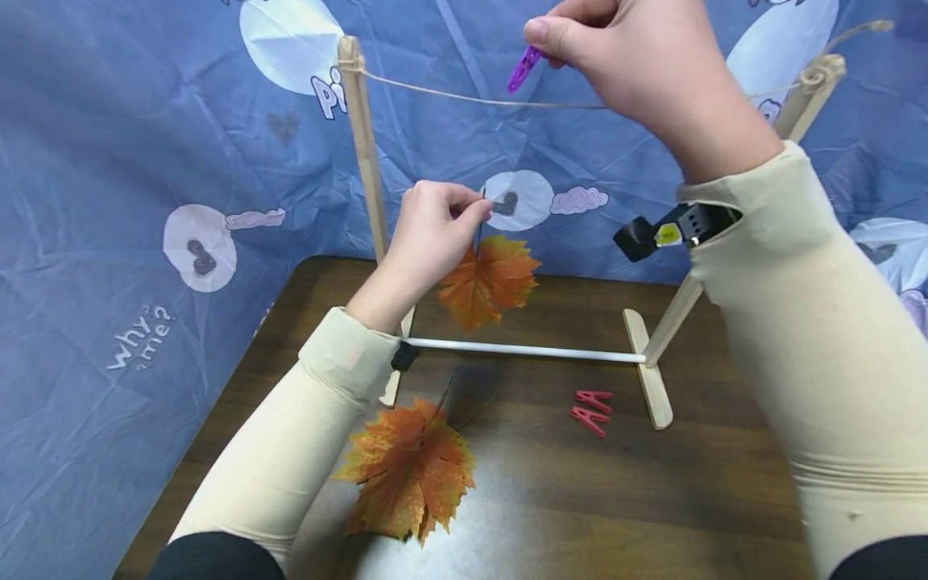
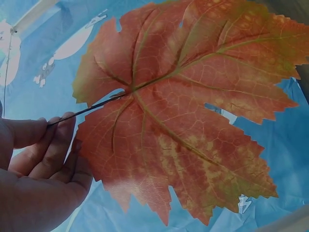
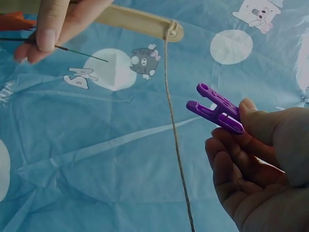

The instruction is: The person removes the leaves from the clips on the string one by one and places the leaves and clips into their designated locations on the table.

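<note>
My left hand (image 1: pixel 438 225) pinches the thin dark stem of an orange maple-like leaf (image 1: pixel 487 282), which hangs below the string. Up close in the left wrist view, the leaf (image 2: pixel 193 101) spreads out with its veins showing. Above the string (image 1: pixel 464 99), my right hand (image 1: pixel 638 60) holds a purple clothespin (image 1: pixel 524 69) between thumb and fingers. Its prongs point at the string in the right wrist view, where the clothespin (image 3: pixel 217 108) is apart from the string (image 3: pixel 176 140).
The string is tied between two wooden posts (image 1: pixel 366 145), joined low down by a white rod (image 1: pixel 522 350). More orange leaves (image 1: pixel 413 475) lie on the brown table (image 1: pixel 551 499) at the front left. Two red clothespins (image 1: pixel 590 419) lie near the right foot. A blue printed cloth (image 1: pixel 109 201) hangs behind.
</note>
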A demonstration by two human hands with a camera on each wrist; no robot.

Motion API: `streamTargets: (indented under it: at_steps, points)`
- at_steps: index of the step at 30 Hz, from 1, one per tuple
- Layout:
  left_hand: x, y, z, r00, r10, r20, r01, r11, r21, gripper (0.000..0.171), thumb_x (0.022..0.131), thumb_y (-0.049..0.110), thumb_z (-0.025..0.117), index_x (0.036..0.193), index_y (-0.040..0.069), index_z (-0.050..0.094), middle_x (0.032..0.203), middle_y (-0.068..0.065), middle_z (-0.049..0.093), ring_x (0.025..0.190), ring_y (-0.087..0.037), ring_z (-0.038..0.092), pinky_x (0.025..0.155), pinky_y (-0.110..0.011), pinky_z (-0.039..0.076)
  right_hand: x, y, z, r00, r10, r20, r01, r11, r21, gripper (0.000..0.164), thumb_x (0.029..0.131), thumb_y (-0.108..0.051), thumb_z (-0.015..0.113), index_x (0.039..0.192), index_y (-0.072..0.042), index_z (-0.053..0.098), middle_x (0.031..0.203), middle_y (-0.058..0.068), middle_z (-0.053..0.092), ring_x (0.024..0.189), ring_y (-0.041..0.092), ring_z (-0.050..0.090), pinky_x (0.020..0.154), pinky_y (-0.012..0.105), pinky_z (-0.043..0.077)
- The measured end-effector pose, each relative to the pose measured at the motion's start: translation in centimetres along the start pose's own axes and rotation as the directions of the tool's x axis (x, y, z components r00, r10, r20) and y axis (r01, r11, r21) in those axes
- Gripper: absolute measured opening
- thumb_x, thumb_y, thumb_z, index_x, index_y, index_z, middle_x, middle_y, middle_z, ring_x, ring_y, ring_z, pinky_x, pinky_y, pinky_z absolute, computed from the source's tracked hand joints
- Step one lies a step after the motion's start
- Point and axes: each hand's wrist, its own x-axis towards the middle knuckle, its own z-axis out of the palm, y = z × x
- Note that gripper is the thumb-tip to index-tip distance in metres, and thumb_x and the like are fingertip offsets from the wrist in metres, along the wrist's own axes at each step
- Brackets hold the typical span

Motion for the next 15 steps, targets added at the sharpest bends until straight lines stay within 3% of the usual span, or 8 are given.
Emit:
streamTargets:
  at_steps: [10,15]
  points:
    - [-1.0,-0.2,-0.9,0.998,0.006,0.057,-0.007,1.0,0.011,0.016,0.098,0.011,0.069,0.093,0.002,0.081,0.08,-0.004,0.074,0.063,-0.015,0.053,0.06,-0.028,0.04,-2.1,0.6,-1.1,0.999,0.039,-0.008,-0.039,0.998,0.042,0.04,0.096,-0.046,0.069,0.119,-0.015,0.078,0.101,-0.002,0.069,0.092,0.013,0.049,0.081,0.028,0.036]
    - [-1.4,-0.2,-1.2,0.997,0.022,0.078,-0.024,0.999,0.031,0.015,0.097,0.01,0.069,0.093,0.002,0.081,0.081,-0.003,0.073,0.067,-0.015,0.055,0.063,-0.028,0.041,-3.0,1.1,-1.0,1.0,0.018,-0.024,-0.015,0.991,0.133,0.039,0.09,-0.04,0.079,0.114,-0.01,0.078,0.097,-0.001,0.07,0.091,0.014,0.058,0.077,0.025,0.042]
